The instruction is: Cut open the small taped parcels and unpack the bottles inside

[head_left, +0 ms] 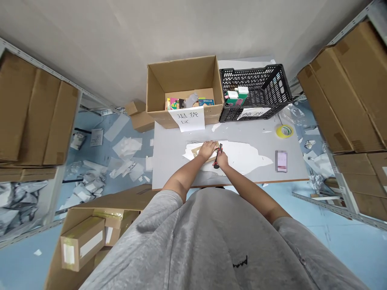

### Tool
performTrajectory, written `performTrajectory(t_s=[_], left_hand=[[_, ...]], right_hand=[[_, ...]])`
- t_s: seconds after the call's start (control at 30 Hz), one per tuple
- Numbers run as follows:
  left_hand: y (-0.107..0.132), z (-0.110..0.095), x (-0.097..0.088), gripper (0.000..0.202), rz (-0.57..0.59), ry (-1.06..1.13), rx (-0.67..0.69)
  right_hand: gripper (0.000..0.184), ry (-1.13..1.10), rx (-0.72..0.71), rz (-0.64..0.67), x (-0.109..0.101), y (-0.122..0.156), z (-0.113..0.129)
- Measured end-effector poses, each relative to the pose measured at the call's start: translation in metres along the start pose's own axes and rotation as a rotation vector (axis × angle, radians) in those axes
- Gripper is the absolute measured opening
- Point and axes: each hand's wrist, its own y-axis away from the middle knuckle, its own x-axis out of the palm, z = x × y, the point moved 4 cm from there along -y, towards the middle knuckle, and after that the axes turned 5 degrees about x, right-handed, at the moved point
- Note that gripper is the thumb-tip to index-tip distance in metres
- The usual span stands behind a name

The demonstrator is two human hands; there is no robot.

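Note:
My right hand [223, 160] is wrapped round a red and black utility knife [216, 164]. The knife stands over the right end of a small cardboard box [196, 152], partly hidden under my hands. Resting on top of that box and gripping it, my left hand [208, 149] has its fingers bent toward the far edge. Under the box lies a torn white sheet [248, 156] that stretches to the right across the grey table [169, 141]. Whether the blade touches the cardboard cannot be made out.
Behind my hands stand an open carton [181, 76] of colourful packages and a black plastic crate [256, 100] with green-and-white boxes. Yellow tape [284, 131] and a phone [281, 161] lie right. A big carton [72, 225] of parcels sits lower left; paper scraps [128, 147] litter the floor.

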Motion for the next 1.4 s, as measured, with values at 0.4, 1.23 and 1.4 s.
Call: performTrajectory(t_s=[0.4,1.23,1.4], left_hand=[[-0.003,0.001,-0.007,0.045,0.017,0.002,-0.014],[0.010,-0.006,-0.003,0.056,0.053,0.029,0.054],[0.001,-0.010,0.007,0.051,0.081,-0.009,-0.021]], right_hand=[[0.043,0.083,-0.023,-0.024,-0.005,0.006,0.004],[0.045,0.079,-0.006,0.029,-0.016,0.002,-0.009],[0.048,0.090,-0.007,0.033,-0.010,0.005,-0.010]])
